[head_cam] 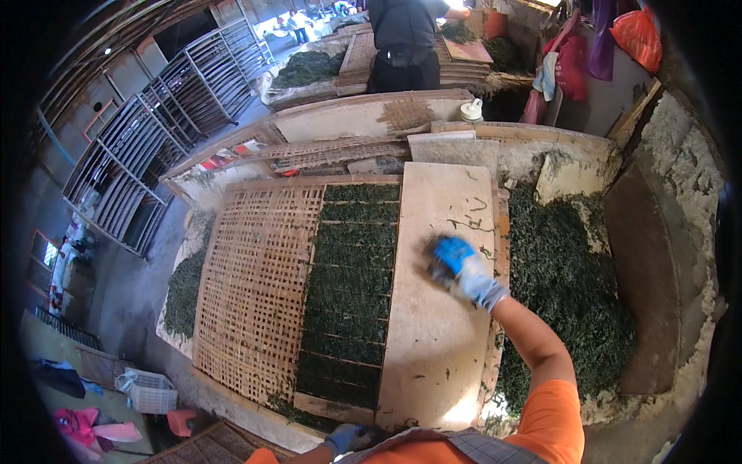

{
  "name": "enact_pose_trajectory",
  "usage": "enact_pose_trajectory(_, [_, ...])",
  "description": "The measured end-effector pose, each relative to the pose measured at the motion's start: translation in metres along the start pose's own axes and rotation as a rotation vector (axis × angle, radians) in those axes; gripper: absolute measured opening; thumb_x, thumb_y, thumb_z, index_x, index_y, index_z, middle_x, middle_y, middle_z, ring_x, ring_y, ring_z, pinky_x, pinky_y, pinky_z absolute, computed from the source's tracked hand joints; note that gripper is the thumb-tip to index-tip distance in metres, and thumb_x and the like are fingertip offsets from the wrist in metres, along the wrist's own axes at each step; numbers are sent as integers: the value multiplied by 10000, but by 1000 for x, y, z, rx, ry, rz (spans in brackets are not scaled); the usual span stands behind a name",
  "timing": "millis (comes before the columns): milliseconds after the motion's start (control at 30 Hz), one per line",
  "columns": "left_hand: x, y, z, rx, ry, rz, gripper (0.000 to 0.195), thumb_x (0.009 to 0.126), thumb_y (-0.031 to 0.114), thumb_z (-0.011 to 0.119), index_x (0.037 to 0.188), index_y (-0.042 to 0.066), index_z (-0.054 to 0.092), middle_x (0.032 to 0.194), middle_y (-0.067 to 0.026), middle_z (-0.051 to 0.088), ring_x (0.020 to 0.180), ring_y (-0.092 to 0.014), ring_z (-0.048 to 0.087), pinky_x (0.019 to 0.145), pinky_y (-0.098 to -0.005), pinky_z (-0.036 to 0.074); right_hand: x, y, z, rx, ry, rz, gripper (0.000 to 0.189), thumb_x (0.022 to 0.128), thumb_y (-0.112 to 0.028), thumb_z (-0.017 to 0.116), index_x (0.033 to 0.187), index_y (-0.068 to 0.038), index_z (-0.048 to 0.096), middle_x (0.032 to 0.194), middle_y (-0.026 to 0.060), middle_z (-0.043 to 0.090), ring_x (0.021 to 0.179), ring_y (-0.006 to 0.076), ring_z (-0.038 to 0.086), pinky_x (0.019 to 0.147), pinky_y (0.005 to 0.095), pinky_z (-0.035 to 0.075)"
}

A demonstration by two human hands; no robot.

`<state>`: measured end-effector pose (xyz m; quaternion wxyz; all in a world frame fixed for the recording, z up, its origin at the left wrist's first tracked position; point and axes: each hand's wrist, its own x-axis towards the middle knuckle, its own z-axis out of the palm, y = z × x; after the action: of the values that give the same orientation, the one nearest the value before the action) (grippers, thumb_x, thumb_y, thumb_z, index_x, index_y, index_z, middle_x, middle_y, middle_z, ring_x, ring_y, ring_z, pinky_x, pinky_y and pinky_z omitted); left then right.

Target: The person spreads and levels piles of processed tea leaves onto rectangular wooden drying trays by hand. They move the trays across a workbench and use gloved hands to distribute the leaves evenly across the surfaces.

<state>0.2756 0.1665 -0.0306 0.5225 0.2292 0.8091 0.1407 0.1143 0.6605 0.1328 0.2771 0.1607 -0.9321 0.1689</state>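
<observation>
My right hand (455, 264), in a blue and grey work glove, is over a pale plywood board (440, 348). It is blurred, with a dark patch at its fingers, so I cannot tell whether it holds anything. Loose dark green strands lie on the board. Left of it, a strip of dark green shredded plant matter (348, 278), crossed by thin slats, covers part of a woven bamboo tray (255, 272). At the bottom edge, my gloved left hand (348, 438) is close to the near end of the tray and board; its fingers are mostly hidden.
A large heap of dark green plant matter (562, 301) lies right of the board, beside a brown panel (643, 284). Slatted racks (156, 127) stand left. Ahead, a person (406, 40) stands beyond a low partition with a pale jug (471, 110). A plastic crate (152, 391) is lower left.
</observation>
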Motion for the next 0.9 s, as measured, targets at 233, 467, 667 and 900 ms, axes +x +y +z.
enact_pose_trajectory(233, [-8, 8, -4, -183, -25, -40, 404, 917, 411, 560, 1100, 70, 676, 1045, -159, 686, 973, -305, 640, 846, -373, 490, -98, 114, -28, -708, 65, 1165, 506, 842, -369, 655, 1260, -99, 562, 1251, 160, 577, 1129, 387, 524, 934, 497, 429])
enact_pose_trajectory(467, [-32, 38, -31, -18, -51, 44, 513, 902, 543, 536, 1139, 112, 682, 1034, -164, 695, 928, -326, 649, 819, -383, 499, -125, 154, 28, -416, -264, 1259, 439, 832, -231, 630, 1252, -107, 595, 1272, 179, 586, 1127, 326, 580, 941, 395, 466])
enact_pose_trajectory(667, [-22, 0, 2, -106, 63, 50, 497, 894, 517, 546, 1136, 103, 676, 1037, -186, 682, 920, -331, 644, 812, -387, 492, -129, 122, -10, 979, 508, 1320, 352, 811, 137, 448, 1009, -50, 671, 881, 18, 685, 681, 150, 607, 599, 299, 512])
enact_pose_trajectory(900, [-19, 27, -21, 2, -41, 49, 544, 863, 597, 494, 1069, 126, 672, 1017, -193, 673, 969, -372, 628, 801, -435, 486, -182, 94, -4, -211, -294, 1569, 1002, 675, -343, 795, 1504, -158, 263, 1562, 208, 174, 1298, 373, 444, 1025, 379, 448])
